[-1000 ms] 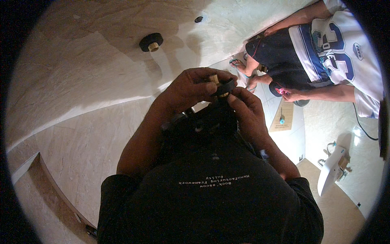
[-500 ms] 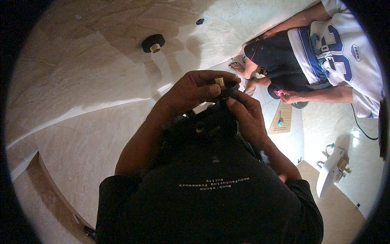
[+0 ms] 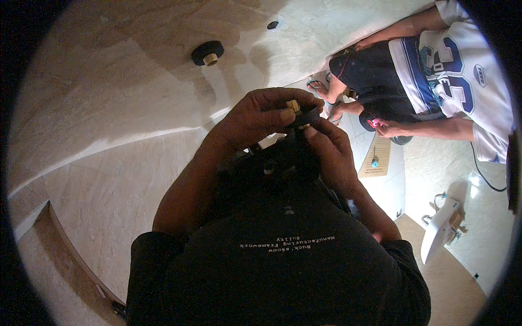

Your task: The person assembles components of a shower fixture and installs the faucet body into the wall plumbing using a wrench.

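Observation:
Close in front of my chest, both hands hold a brass pipe fitting with a black round flange (image 3: 307,117). The brass end stands up between the fingers of my left hand (image 3: 255,117), which is closed around the flange's left side. From below and to the right, my right hand (image 3: 333,149) pinches the underside, where a little more brass shows at the fingertips. Fingers and shadow hide part of the flange. A similar brass fitting with a black flange (image 3: 207,54) sticks out of the marbled wall ahead.
A dark round hole (image 3: 273,25) is in the wall beside that fitting. At the right, a person in a white jersey (image 3: 435,70) holds a thin red cord. A piece of cardboard (image 3: 376,157) lies on the floor; a white washbasin (image 3: 439,231) is at lower right.
My hands have risen slightly and tilted the fitting, so more of the black flange shows between them. The other person stays nearly still.

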`<state>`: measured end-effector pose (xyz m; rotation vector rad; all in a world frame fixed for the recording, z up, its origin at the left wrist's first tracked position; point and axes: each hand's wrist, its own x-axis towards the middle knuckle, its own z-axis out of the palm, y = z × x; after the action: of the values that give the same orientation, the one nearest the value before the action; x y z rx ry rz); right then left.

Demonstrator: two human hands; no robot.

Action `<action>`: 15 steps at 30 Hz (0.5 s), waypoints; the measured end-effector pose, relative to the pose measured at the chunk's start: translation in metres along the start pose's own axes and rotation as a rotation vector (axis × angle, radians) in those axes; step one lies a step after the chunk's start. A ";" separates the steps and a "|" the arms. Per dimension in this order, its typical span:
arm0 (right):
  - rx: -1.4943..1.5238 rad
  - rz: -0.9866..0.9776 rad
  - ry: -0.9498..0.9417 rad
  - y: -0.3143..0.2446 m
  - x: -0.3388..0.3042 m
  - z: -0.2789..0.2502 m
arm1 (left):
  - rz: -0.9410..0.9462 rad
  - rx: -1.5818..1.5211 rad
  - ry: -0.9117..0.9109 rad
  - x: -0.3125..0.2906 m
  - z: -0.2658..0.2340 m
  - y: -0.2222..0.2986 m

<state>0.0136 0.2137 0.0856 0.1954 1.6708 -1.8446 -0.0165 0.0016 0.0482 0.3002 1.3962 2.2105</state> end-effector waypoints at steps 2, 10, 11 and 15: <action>0.042 0.022 0.022 0.000 0.002 0.001 | 0.019 0.023 0.012 0.000 0.000 -0.001; 0.022 -0.046 0.059 -0.003 0.005 0.005 | -0.053 -0.013 0.044 0.003 -0.002 -0.001; 0.031 -0.055 0.040 0.000 0.006 0.001 | -0.053 -0.015 0.043 0.004 -0.002 -0.002; 0.047 -0.007 0.046 0.002 0.009 -0.003 | -0.028 -0.091 0.011 0.005 -0.003 -0.006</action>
<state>0.0064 0.2132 0.0792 0.2541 1.6617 -1.8994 -0.0202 0.0039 0.0412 0.2353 1.2930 2.2486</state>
